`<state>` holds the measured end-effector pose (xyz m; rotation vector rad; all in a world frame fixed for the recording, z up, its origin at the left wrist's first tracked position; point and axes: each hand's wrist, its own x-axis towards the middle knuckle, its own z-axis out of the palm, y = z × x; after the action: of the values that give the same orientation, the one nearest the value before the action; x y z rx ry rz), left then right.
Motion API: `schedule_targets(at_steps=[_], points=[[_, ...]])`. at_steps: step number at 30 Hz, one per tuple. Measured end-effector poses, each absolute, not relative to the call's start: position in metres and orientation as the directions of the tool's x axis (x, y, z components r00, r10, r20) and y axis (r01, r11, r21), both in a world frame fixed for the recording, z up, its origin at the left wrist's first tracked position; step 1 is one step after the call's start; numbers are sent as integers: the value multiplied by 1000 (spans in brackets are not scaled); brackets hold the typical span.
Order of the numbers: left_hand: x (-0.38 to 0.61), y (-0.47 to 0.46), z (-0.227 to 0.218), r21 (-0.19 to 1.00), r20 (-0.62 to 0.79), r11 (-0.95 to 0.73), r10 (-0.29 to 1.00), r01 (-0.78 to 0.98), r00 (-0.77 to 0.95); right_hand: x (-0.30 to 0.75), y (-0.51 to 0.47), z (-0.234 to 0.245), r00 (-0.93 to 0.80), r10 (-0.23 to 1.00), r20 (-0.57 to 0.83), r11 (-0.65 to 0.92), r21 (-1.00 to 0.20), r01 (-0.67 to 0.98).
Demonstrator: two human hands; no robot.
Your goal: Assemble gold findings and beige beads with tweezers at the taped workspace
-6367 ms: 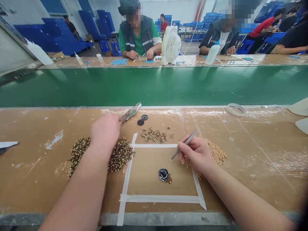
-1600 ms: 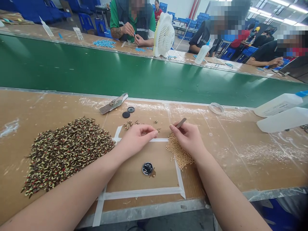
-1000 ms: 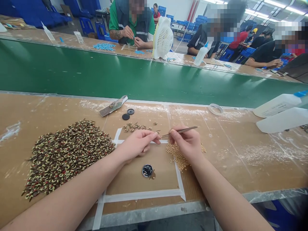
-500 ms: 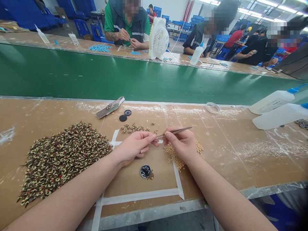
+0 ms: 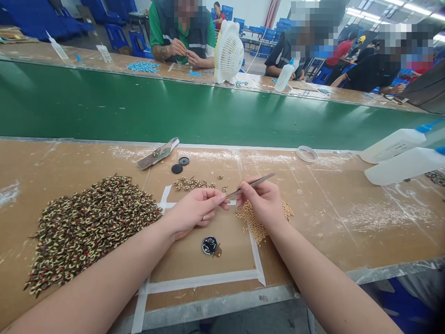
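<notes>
Tweezers [image 5: 261, 180] in right hand [image 5: 263, 202], bottle lettering [image 5: 384, 150] too small to read

Ceiling lamps [image 5: 403, 6]: lit, washed out to white; overall level bright.
Surface [image 5: 330, 232]: glare streaks along the far edge; broken white glints toward the right edge.
Green belt [image 5: 156, 106]: pale vertical reflections beneath its far edge.
My left hand [image 5: 194, 206] and my right hand [image 5: 262, 202]: evenly lit; fingertip detail soft.
My forearms [image 5: 323, 269]: wide-angle stretch toward the near edge.
Co-workers' heads [image 5: 318, 28]: pixelated.
Blue crates [image 5: 285, 23]: soft, fine detail lost.
</notes>
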<state>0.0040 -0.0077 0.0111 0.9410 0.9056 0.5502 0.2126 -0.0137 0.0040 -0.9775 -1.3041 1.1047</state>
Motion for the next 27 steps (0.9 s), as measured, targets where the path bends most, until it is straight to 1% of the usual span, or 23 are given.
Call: schedule_targets(at_steps=[4, 9, 11, 13, 14, 15, 16, 17, 18, 19, 20, 21, 22, 23, 25, 27], points=[[4, -7, 9, 872, -404, 489, 746, -24, 530, 211, -15, 5, -55, 971, 232, 230, -973, -32], [8, -10, 9, 873, -405, 487, 750, -21, 523, 213, -18, 5, -79, 954, 289, 291, -957, 17], [8, -11, 14, 883, -404, 468, 739, 20, 539, 214, -20, 4, -74, 952, 298, 301, -953, 25], [3, -9, 24, 920, -383, 361, 754, 151, 534, 216, -21, 4, -58, 952, 301, 303, -953, 24], [-3, -7, 31, 934, -347, 246, 791, 258, 504, 217, -21, 4, -52, 954, 296, 298, -954, 25], [-12, -4, 39, 914, -283, 94, 844, 394, 455, 217, -22, 4, -60, 957, 284, 286, -958, 23], [-24, -1, 47, 838, -176, -57, 914, 543, 366, 217, -23, 4, -88, 959, 270, 273, -962, 21], [-38, 3, 55, 682, -81, -136, 963, 718, 259, 216, -25, 4, -131, 959, 251, 256, -966, 20], [-54, 7, 61, 477, -14, -118, 990, 871, 141, 215, -26, 4, -192, 953, 233, 241, -970, 19], [-71, 12, 66, 285, 15, -57, 998, 957, 55, 214, -28, 4, -263, 940, 217, 231, -973, 22], [-87, 15, 70, 148, -2, 6, 1000, 989, -6, 212, -29, 5, -335, 920, 205, 229, -973, 32], [-102, 18, 72, 69, -66, 63, 996, 996, -58, 211, -31, 5, -400, 895, 197, 236, -970, 50], [-114, 20, 73, 39, -138, 99, 986, 994, -93, 209, -32, 5, -456, 869, 194, 253, -965, 73], [-122, 20, 74, 40, -192, 90, 978, 995, -81, 208, -33, 6, -498, 845, 195, 280, -955, 101], [-127, 18, 76, 91, -290, 46, 957, 995, -18, 206, -35, 7, -545, 814, 201, 333, -930, 156], [-120, 12, 80, 154, -352, -22, 933, 988, 75, 205, -35, 9, -563, 799, 212, 370, -911, 183]])
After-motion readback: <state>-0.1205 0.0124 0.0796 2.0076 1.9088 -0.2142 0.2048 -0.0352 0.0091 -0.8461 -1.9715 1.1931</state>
